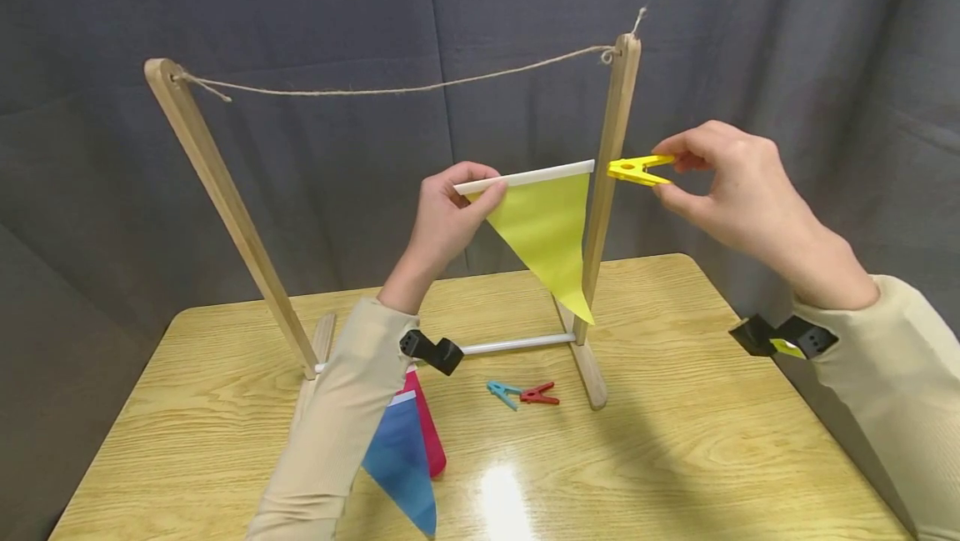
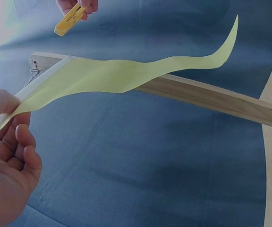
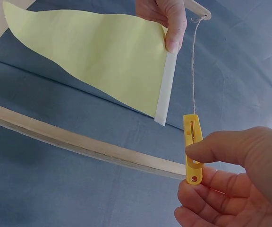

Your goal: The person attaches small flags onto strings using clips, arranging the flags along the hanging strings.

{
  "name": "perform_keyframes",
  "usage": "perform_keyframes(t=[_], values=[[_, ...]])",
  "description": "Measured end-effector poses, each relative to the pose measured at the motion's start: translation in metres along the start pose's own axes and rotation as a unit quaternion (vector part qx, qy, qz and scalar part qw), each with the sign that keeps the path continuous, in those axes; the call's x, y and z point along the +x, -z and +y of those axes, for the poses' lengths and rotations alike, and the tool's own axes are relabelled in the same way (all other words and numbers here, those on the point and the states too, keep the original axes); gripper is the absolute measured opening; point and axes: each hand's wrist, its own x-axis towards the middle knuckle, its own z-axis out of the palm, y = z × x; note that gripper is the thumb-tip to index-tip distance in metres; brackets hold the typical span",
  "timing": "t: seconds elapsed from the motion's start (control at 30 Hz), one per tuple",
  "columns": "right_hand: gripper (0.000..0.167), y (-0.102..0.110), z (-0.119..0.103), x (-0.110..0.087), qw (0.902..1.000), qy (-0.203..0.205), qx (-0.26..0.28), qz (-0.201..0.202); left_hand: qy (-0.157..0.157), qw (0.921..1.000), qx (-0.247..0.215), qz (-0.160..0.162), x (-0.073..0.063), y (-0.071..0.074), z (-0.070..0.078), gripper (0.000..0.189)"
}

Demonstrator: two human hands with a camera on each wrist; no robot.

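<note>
My left hand (image 1: 453, 212) pinches the left end of the white top strip of a yellow triangular pennant (image 1: 545, 220). The pennant hangs point down in the air, below the twine (image 1: 360, 92) and apart from it. To its right, my right hand (image 1: 738, 191) holds a yellow clothespin (image 1: 637, 169) by its two handles, between thumb and fingers. Its tip points left, close to the right wooden post (image 1: 611, 166) in the head view. In the right wrist view, the clothespin (image 3: 192, 149) stands apart from the pennant's white strip (image 3: 166, 90).
A blue clothespin (image 1: 504, 393) and a red clothespin (image 1: 538, 393) lie on the wooden table (image 1: 675, 458). A blue pennant (image 1: 405, 458) overlaps a red one (image 1: 429, 424), partly behind my left sleeve. The left post (image 1: 232, 216) and a white crossbar (image 1: 517, 344) belong to the stand.
</note>
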Motion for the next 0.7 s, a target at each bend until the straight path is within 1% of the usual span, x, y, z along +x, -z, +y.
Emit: perform_keyframes(t=[0.13, 0.53, 0.7], values=[[0.027, 0.002, 0.0, 0.003, 1.0, 0.001, -0.001, 0.002, -0.005, 1.0, 0.0, 0.006, 0.004, -0.002, 0.001, 0.009], [0.026, 0.007, -0.001, 0.012, 0.9995, 0.022, -0.012, 0.02, -0.002, 0.9999, -0.007, 0.01, 0.016, -0.007, 0.006, 0.01], [0.027, 0.009, -0.003, 0.016, 0.9996, 0.015, -0.014, 0.018, 0.001, 0.9999, -0.005, 0.012, 0.02, -0.007, 0.007, 0.01]])
